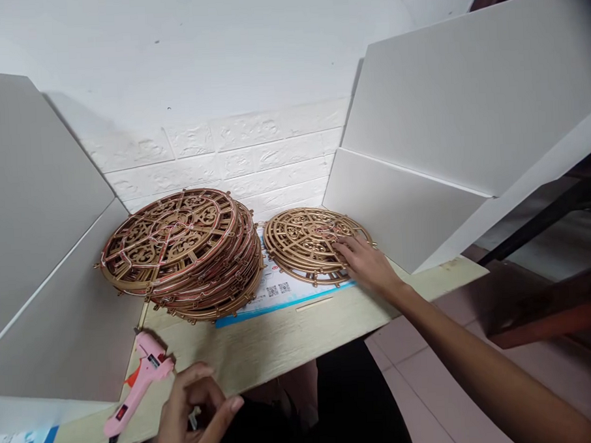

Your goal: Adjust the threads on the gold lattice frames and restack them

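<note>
The right hand (368, 265) lies spread, its fingertips resting on a single gold lattice disc (304, 244). The disc sits on a printed sheet (283, 294) bearing QR codes, its small print unreadable from here, just beside a tall stack of matching discs (179, 253). The left hand (196, 409) is curled at the front of the wooden tabletop (281, 353), near a pink hot glue gun (141, 385); whether it pinches anything, I can't tell.
</note>
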{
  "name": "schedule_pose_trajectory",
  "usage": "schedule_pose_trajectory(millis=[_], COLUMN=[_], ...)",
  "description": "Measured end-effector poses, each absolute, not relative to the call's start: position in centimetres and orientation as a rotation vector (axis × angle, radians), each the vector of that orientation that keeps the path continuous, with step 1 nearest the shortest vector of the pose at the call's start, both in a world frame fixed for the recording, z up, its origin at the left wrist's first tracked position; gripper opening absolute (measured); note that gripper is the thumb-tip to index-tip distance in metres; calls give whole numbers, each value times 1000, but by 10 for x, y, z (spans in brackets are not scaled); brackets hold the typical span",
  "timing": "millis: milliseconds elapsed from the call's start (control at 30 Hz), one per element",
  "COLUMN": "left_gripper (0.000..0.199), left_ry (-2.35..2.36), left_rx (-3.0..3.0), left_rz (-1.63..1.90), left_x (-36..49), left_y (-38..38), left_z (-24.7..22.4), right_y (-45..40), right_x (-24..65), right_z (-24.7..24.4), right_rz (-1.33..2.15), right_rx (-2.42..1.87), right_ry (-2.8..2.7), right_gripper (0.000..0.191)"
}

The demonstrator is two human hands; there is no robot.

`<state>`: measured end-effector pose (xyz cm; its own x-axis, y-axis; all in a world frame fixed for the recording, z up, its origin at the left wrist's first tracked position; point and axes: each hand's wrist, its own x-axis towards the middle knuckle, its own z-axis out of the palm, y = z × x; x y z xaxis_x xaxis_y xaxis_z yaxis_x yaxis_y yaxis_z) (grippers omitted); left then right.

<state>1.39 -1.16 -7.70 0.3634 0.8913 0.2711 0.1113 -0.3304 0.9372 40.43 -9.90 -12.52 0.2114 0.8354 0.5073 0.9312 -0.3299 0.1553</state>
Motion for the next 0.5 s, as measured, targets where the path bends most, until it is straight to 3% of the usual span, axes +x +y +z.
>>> schedule_pose_trajectory(millis=[100, 367, 500], left_gripper=[38, 44, 30], left_ry=[940, 962, 967], left_rx=[1624, 1417, 1478], left_rz=[983, 1217, 1384], left_x=[17, 47, 71], left_y=[1, 58, 70], left_z=[-75, -44, -34], right_y=[-99, -96, -96], right_x=[404, 399, 400], right_z=[-127, -130, -130], right_rz=[-777, -774, -766], right_rx=[-2295, -2270, -2275], right_ry=[-1697, -1681, -1681], right_gripper=[29, 26, 27])
